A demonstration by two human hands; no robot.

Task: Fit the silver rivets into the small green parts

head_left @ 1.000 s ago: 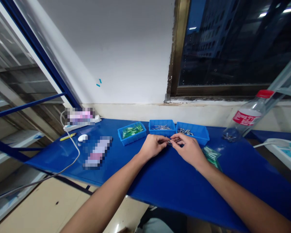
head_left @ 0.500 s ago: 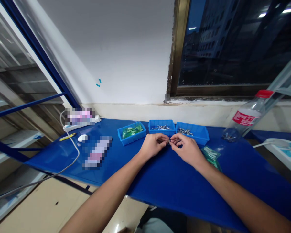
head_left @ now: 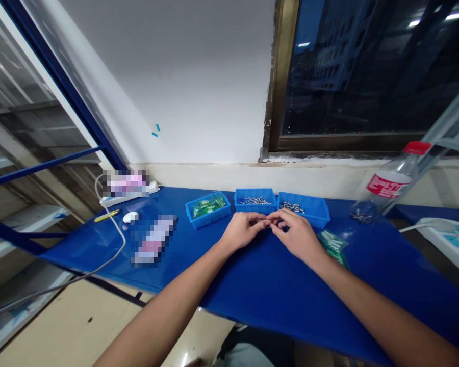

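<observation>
Left fingers (head_left: 260,223), right fingers (head_left: 278,215) closer together, pinching a half-hidden metallic piece (head_left: 268,227); smooth blue tabletop (head_left: 256,288)

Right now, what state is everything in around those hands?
Left hand: fingers curled together, grip unclear
Right hand: fingers curled together, grip unclear
Left bin: open, holding green packets
Middle bin: open, holding thin metal pieces
Right bin: open, holding metal parts
Bottle: capped
Loose packets: filled, lying down
Yellow tool: lying flat
White object: set down
Blurred item: cannot tell

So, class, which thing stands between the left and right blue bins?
In the head view, a middle blue bin holding thin metal pieces stands between them.
</observation>
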